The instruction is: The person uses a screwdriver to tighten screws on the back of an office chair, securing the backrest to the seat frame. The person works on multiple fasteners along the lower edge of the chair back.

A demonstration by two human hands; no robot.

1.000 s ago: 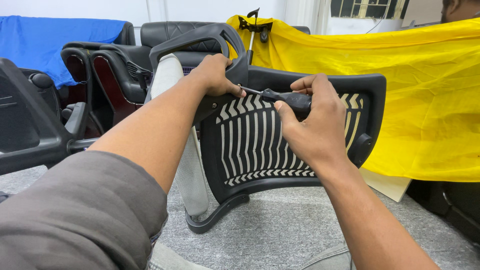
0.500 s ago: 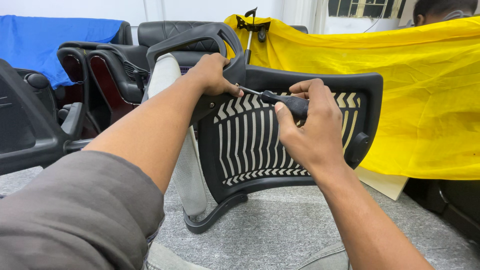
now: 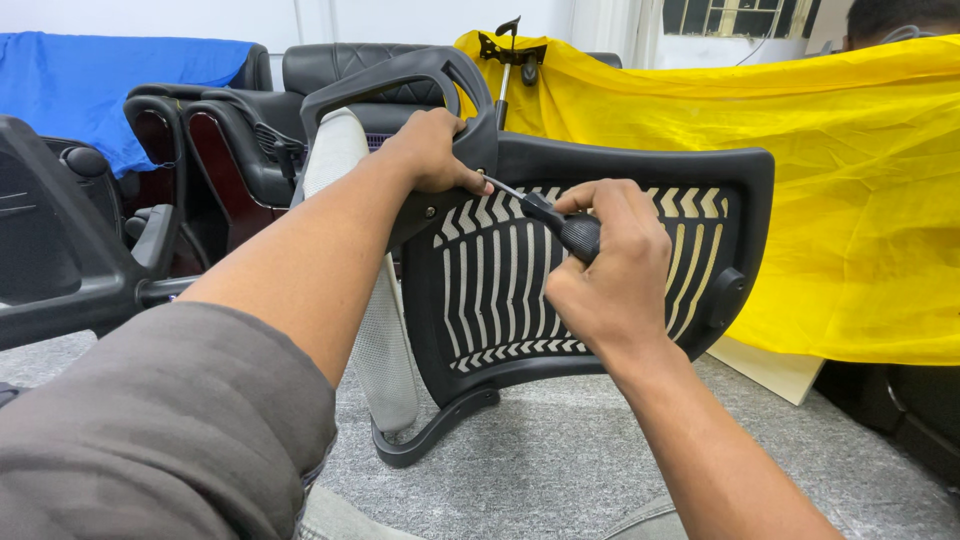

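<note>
Grey carpet floor [image 3: 560, 450], with a yellow cloth [image 3: 830, 170] draped behind the chair back and dark seats to its left. The black slatted chair back [image 3: 590, 270] stands on edge on the carpet. Left hand [image 3: 435, 150] is clamped on its upper frame, right hand [image 3: 600, 275] wrapped around a screwdriver [image 3: 555, 222], tip at the top-left corner. Looks like driving a screw there; next needs steady, straight twisting.

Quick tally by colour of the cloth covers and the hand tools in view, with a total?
Blue cloth cover: 1
Yellow cloth cover: 1
Black-handled screwdriver, in the right hand: 1
Total: 3
The left hand grips the black chair back frame; it holds no tool.
</note>
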